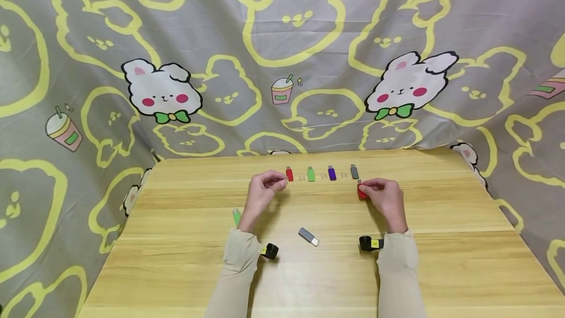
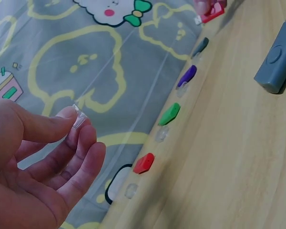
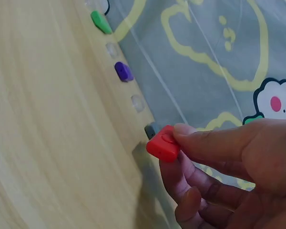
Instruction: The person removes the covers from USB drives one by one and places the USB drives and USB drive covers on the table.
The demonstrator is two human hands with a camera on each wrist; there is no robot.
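My left hand (image 1: 264, 191) pinches a small clear plastic cap (image 2: 79, 118) between thumb and fingertips, raised over the table's far side. In my right hand (image 1: 385, 199), thumb and fingers grip a red USB flash drive (image 3: 163, 144), its metal plug bare and pointing away from me. Along the back lie another red USB drive (image 1: 289, 173), a green one (image 1: 311, 174), a purple one (image 1: 332, 173) and a grey one (image 1: 354, 172). Clear caps (image 1: 323, 176) sit among them. The held red drive is close to the grey drive in the row.
A second grey USB drive (image 1: 308, 236) lies between the forearms, plug toward the right. Beside the left wrist is another green drive (image 1: 236, 216), partly hidden by the arm. A patterned grey curtain (image 1: 326, 126) hangs right behind the wooden table (image 1: 446, 259).
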